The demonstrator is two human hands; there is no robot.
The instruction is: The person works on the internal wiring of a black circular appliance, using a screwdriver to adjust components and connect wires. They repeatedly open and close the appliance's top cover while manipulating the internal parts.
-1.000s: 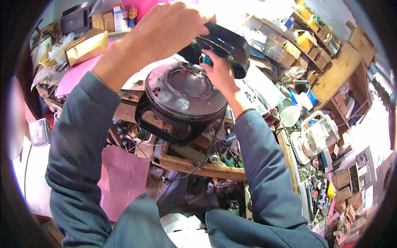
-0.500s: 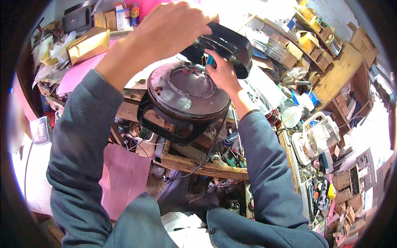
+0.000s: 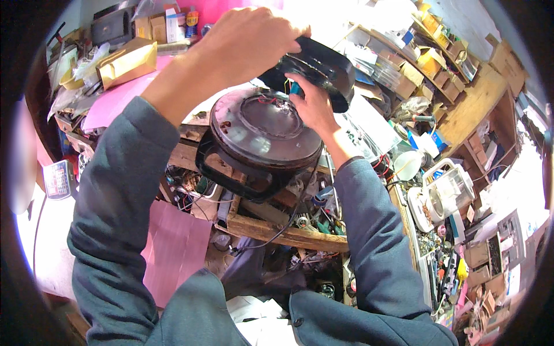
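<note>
A round, dark metal appliance [image 3: 259,138] with a flat, stained top and a black loop handle [image 3: 242,187] rests on the bench ahead of me. Above its far right side, my left hand [image 3: 248,46] grips the edge of a black plastic cover [image 3: 339,72], held tilted. Under the cover, the fingers of my right hand [image 3: 316,106] are closed on a small teal piece [image 3: 295,89]; its kind cannot be made out. Thin red and yellow wires [image 3: 267,100] run between appliance and cover near these fingers.
A wooden beam [image 3: 288,232] crosses in front of me, with tangled wires and parts beneath. To the right stand a clear jug [image 3: 453,187] and heaped tools. Cardboard boxes [image 3: 430,60] fill the far right shelves. A calculator-like keypad device [image 3: 57,180] lies left.
The view has shifted slightly. Both hands, the cover and the teal piece keep nearly the same places over the appliance, with the left hand and cover a little lower in the picture.
</note>
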